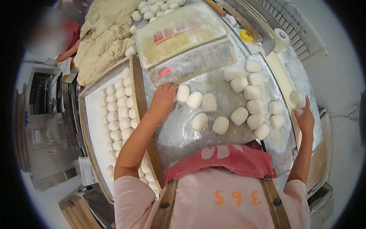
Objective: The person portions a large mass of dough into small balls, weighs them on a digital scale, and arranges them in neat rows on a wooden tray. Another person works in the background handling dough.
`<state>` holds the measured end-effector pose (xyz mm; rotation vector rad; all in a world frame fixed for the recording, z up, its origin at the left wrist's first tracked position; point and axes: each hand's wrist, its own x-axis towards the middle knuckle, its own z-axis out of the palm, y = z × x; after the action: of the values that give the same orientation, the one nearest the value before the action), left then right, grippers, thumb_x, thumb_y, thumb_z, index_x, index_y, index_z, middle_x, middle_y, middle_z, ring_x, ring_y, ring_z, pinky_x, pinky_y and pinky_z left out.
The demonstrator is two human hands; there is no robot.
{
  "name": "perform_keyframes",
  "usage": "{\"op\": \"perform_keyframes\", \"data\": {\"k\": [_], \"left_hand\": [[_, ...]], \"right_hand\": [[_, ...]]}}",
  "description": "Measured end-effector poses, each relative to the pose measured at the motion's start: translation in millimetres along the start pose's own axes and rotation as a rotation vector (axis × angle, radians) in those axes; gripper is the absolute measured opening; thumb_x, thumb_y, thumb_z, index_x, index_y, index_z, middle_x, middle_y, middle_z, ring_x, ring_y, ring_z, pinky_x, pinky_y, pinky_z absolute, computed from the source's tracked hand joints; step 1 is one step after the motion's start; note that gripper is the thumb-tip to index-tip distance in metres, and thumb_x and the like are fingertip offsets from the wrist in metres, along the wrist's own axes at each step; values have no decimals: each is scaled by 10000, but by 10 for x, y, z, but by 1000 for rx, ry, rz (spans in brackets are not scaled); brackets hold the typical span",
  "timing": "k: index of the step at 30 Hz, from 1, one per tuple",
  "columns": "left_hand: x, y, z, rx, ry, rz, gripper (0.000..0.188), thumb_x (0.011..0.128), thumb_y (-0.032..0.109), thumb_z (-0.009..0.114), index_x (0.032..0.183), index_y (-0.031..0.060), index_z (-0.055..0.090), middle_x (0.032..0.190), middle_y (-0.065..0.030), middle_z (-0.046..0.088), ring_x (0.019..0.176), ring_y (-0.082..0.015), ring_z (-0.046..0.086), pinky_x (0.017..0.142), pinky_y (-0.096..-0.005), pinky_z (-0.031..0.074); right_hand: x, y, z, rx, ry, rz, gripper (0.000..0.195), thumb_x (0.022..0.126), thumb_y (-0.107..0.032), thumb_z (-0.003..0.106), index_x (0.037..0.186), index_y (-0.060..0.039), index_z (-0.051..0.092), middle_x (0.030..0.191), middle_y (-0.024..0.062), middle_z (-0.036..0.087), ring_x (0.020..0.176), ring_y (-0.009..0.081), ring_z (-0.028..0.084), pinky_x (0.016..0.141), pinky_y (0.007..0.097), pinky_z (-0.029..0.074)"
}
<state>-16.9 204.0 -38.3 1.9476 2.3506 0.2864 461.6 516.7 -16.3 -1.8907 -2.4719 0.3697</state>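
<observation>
My left hand (164,96) is at the front edge of the digital scale (191,58), its fingers curled down and partly hidden. Right beside it, a white dough piece (183,93) stands at the end of a short row on the floured metal table (174,134). My right hand (304,118) reaches over the pale belt strip (281,73) at the right, index finger and thumb spread. One dough piece (296,97) lies just ahead of the thumb, and another (299,112) is partly covered by it. Several more dough pieces (254,106) form an uneven line between my hands.
A wooden-edged tray (136,86) with rows of dough pieces lies left. Behind it are a large dough mass (105,43) and more dough pieces (155,9). A rolling pin (243,21), yellow cutter (246,35) and white roll (282,40) sit back right. Another person's arm (68,53) is far left.
</observation>
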Motion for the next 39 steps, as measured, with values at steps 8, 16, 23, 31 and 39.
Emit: {"op": "perform_keyframes", "data": {"k": [8,16,23,31,39], "left_hand": [[70,338,-71,-162,-69,-195,824,671,152,853,1397,159,463,1403,-134,476,1260,-350,482,1031,-507,416],[70,477,11,-7,-252,-214,908,635,311,892,1436,298,465,1345,-82,527,1226,-294,520,974,-518,408],[17,619,56,31,-68,-150,902,632,327,880,1435,305,472,1231,-59,567,1162,-286,545,918,-533,398],[39,626,107,-38,-62,-159,753,663,315,860,1350,292,553,1214,-50,579,1123,-260,562,920,-580,370],[-21,183,83,-605,175,-295,689,719,157,825,1331,78,520,1220,-122,588,1146,-302,559,1002,-387,432]], "right_hand": [[628,-264,267,50,87,-264,561,865,-284,691,1379,-181,490,1016,156,701,946,348,682,803,428,527],[379,-1573,-90,349,157,-556,480,871,-299,675,1305,-140,547,1150,150,684,1027,349,664,859,432,519],[92,-2876,645,246,-67,-960,435,846,-236,669,1263,-120,627,1128,109,667,1070,329,624,902,412,512],[-37,-1778,354,425,188,-761,420,812,-128,680,1227,-73,645,1195,152,622,1157,374,549,989,450,454],[-842,1192,16,71,271,176,746,810,-326,797,1414,-32,474,1276,215,592,1209,372,549,1025,450,439]]}}
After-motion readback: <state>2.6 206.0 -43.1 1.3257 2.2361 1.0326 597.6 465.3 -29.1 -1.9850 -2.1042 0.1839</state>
